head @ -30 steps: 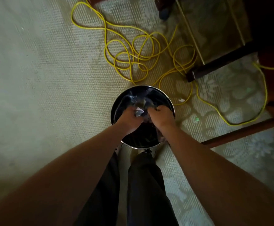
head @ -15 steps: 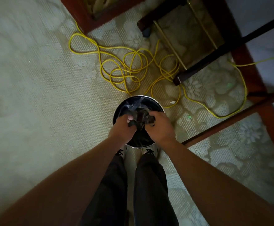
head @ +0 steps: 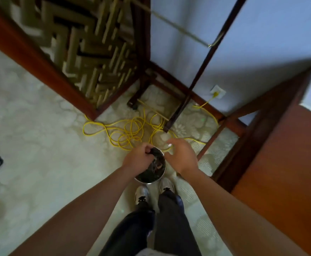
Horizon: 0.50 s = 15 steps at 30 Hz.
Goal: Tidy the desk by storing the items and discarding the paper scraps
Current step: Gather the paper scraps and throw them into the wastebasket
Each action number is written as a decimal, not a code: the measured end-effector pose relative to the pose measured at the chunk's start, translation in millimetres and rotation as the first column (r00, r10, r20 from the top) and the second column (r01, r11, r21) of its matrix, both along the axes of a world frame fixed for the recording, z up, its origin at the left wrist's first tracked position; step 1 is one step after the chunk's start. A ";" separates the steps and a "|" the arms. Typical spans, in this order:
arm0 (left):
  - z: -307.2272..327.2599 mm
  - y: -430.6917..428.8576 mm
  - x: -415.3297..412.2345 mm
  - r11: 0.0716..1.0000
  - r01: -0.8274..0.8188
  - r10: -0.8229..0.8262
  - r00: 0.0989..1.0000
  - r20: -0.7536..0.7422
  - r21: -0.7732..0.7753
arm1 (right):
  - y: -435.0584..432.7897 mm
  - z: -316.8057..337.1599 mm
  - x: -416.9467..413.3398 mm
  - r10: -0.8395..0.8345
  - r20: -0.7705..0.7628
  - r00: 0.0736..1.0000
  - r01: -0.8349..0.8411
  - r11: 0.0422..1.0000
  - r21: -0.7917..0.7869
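A round metal waste bin (head: 161,177) with a black liner stands on the carpet just in front of my feet. My left hand (head: 139,159) is over its left rim, with the fingers curled round a dark bit of the liner. Beside and above the bin's right rim hovers my right hand (head: 181,157), its fingers spread and relaxed, holding nothing. Dark crumpled contents fill the bin; single paper scraps cannot be made out.
A tangled yellow cable (head: 130,133) lies on the carpet behind the bin and runs to a wall socket (head: 217,92). A wooden desk (head: 280,154) stands at the right. A lattice screen (head: 80,45) and a dark frame leg (head: 180,109) stand behind.
The view has risen and tilted up, so the bin looks smaller. My right hand has let go and lifted off to the right; my left hand still grips the liner.
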<state>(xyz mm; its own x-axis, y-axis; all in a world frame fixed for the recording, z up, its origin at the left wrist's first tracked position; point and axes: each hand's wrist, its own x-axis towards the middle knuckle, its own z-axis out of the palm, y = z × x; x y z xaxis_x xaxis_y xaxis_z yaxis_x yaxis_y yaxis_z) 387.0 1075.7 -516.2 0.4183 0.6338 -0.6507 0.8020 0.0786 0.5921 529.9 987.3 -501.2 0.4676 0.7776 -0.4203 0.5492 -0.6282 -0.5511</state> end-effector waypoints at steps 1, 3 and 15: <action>15.2 -1.5 3.0 1.000 0.020 -0.020 1.000 0.019 0.015 | -6.2 17.4 3.1 -0.021 0.018 1.000 0.020 1.000 0.015; 46.4 -5.5 9.2 0.995 0.080 -0.083 0.995 0.047 0.061 | -20.0 47.4 9.9 -0.068 0.055 0.996 0.066 0.997 0.050; 154.7 -44.4 78.2 0.860 0.428 -0.485 0.854 0.186 0.276 | -129.2 153.1 34.6 -0.410 0.146 0.900 0.376 0.902 0.214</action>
